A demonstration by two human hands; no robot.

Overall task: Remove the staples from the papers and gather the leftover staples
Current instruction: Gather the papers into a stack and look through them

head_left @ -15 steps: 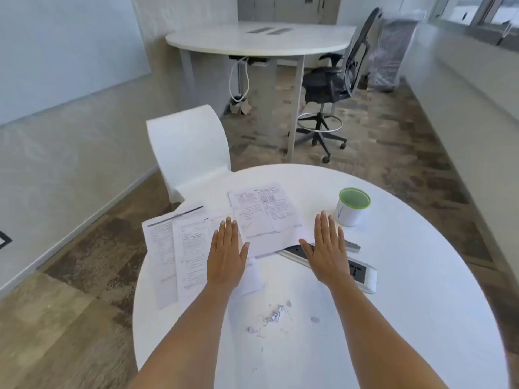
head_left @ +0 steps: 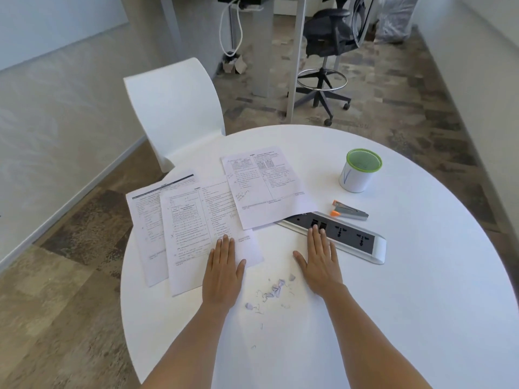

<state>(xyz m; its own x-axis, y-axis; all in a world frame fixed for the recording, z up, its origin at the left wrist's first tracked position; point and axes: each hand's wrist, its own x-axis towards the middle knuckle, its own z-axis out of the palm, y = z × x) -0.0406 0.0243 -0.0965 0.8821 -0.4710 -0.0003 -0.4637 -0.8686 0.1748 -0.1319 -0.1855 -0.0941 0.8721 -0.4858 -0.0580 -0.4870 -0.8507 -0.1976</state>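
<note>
Looked like an office: round white table (head_left: 421,276), built-in power strip (head_left: 351,237), mesh swivel chair (head_left: 331,37), printed papers (head_left: 264,186).

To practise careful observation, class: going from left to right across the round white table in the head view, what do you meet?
leftmost sheet of paper → left hand → loose staples → right hand → green-rimmed cup

The scene is seen through 1 wide-angle view, worn on the head and aimed forward and steeply down over the round white table (head_left: 421,290). The left hand (head_left: 223,272) and right hand (head_left: 320,265) are framed close beneath the lens, near centre. The floor (head_left: 70,304) at the left and a far office chair (head_left: 325,43) at the upper edge are caught too.
</note>
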